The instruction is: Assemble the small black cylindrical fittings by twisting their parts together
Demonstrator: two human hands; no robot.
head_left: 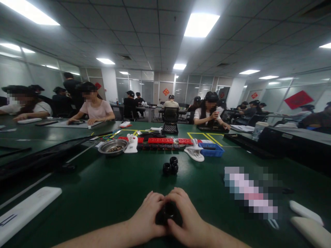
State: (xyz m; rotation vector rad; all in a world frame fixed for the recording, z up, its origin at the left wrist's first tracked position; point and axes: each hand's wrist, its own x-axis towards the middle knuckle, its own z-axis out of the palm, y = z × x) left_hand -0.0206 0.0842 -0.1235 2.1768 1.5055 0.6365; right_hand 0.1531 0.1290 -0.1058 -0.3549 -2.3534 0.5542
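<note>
Bright white rectangular light panels [202, 24] are set in a dim grey tiled ceiling [146, 44] above a large room. At the back, a square white column [109, 84] stands beside a tall framed glass partition [147, 82], and a pale door [171, 85] bears a red diamond-shaped paper decoration [166, 92]. Nearer, a black-backed office chair [170, 114] stands beyond a broad, dark green, smooth-topped desk [108, 193] marked with thin yellow lines [195, 133].

The wide table [116, 186], dark green in colour, carries three black round pieces [167, 168] grouped close together, a metal bowl [101, 148] with small parts [116, 149] inside, a row of red and black blocks [160, 140], two white objects [131, 146], one blue tray [212, 154] and, at the left, a long white bar [32, 212].
</note>
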